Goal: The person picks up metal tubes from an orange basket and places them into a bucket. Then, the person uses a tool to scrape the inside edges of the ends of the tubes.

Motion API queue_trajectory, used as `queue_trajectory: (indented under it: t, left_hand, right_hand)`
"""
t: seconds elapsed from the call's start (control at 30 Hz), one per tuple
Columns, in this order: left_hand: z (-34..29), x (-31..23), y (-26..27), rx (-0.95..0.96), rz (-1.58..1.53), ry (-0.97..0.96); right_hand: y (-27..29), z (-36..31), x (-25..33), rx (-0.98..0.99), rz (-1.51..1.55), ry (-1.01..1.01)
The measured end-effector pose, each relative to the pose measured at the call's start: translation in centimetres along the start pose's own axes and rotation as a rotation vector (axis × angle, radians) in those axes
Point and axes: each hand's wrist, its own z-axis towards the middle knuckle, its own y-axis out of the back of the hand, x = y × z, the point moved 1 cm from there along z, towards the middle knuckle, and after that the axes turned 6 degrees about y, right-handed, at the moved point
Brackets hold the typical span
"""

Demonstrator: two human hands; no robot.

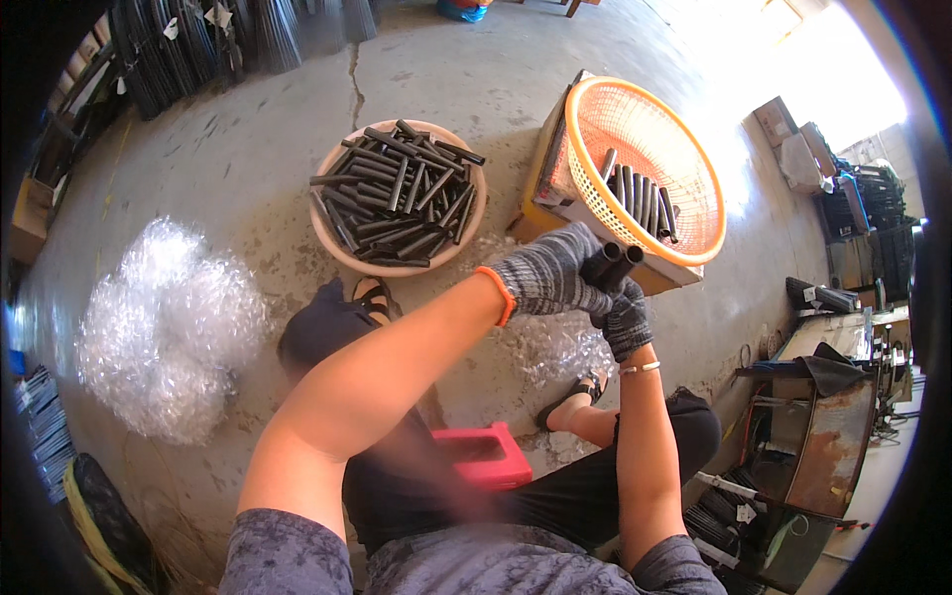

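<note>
Both hands wear grey knitted gloves and meet in front of me, just before the orange basket. My left hand [552, 270], with an orange band at its wrist, is closed round two short black tubes [620, 260], whose round hollow ends show. My right hand [627, 323] grips the same tubes from below; its fingers are partly hidden. The orange plastic basket [716, 188] leans toward me and holds a row of similar black tubes [643, 198]. To its left, a pale pink basin [480, 210] is heaped with many more black tubes [397, 193].
A cardboard box [540, 178] supports the basket. Clear plastic scraps [174, 327] form a big pile at left, and more shreds [555, 347] lie between my feet. A red plastic stool [496, 456] is beneath me. Racks [823, 446] line the right side; dark rods [178, 50] stand far left.
</note>
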Motion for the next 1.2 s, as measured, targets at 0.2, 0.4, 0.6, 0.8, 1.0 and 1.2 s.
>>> queue_trajectory:
  t: [0.2,0.4,0.6,0.8,1.0,1.2]
  left_hand:
    - [0.6,0.7,0.6,0.175,-0.557,0.253]
    - [0.6,-0.8,2.4,-0.29,-0.484,0.341]
    - [0.1,-0.9,2.9,-0.385,-0.849,0.22]
    - [1.2,0.8,5.7,-0.617,-0.895,0.275]
    - [-2.1,0.5,11.9,-0.951,-0.885,-0.022]
    - [-2.2,1.1,10.7,-0.743,-0.845,0.152]
  right_hand:
    - [0.0,-0.5,-0.1,0.016,0.163,-0.073]
    - [-1.5,-1.7,1.2,0.152,-0.104,0.29]
    - [-2.0,-3.3,-2.0,0.144,0.241,-0.147]
    - [1.4,-3.8,-6.3,0.202,-0.61,0.313]
    - [6.7,-5.5,-15.7,-0.015,-1.019,-0.466]
    - [6.2,-5.4,-15.2,-0.219,-0.429,-0.78]
